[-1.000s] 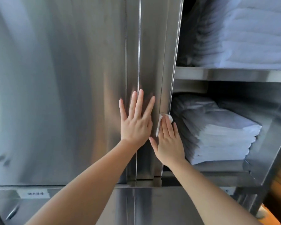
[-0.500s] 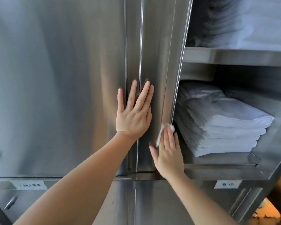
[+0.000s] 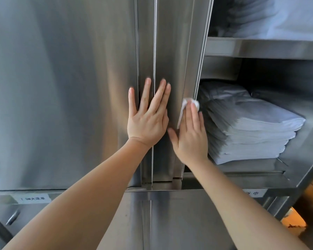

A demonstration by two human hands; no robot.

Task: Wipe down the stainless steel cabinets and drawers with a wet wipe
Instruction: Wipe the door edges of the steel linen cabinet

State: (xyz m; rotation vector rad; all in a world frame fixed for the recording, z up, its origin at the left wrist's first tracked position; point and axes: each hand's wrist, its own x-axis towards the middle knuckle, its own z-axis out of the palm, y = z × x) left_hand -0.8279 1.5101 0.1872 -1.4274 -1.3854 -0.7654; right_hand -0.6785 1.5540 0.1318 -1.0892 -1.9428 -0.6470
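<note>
Right hand (image 3: 191, 136) presses wet wipe (image 3: 185, 107) flat-fingered against cabinet door (image 3: 177, 51); left hand (image 3: 148, 121) rests flat.

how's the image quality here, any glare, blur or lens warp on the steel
Head view: soft streaky sheen on the brushed steel door, no hard glare; the left hand and its reflection are sharp enough, while the wet wipe under the right hand is a little smeared; the folded linens look soft, the shelf label unreadable; wide-angle bending at the edges.
</note>
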